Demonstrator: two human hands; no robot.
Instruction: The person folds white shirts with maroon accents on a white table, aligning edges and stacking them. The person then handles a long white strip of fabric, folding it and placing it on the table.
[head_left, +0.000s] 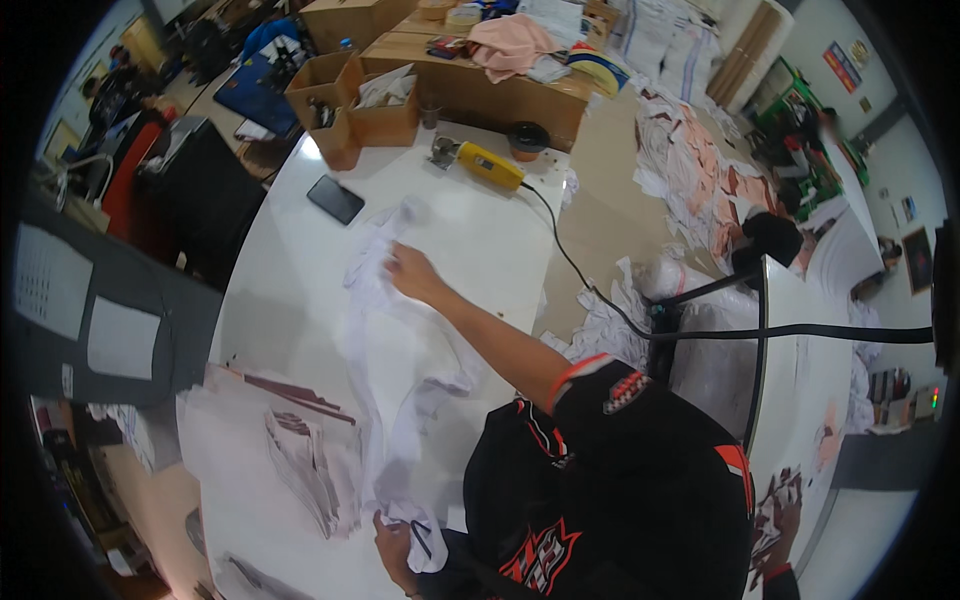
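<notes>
A long, loose piece of thin white cloth (367, 330) stretches over the white table (285, 285) in front of me, crumpled and curving in strips around bare tabletop. At its far end my right hand (411, 271), blurred, has curled fingers on a bunched part of the cloth. My left hand (394, 546) grips the near end, close to my body. A dark, narrow line shows on the cloth beside that hand. Flat stacks of pale fabric pieces (300, 457) with brownish edges lie on the table beyond my left hand.
A yellow electric cutter (489, 165) rests on the table, its black cable (577, 262) running off right. Nearby are a smartphone (335, 199), a black bowl (529, 138) and open cardboard boxes (382, 120). Fabric scraps (690, 165) heap on the floor. Another person (769, 240) is at right.
</notes>
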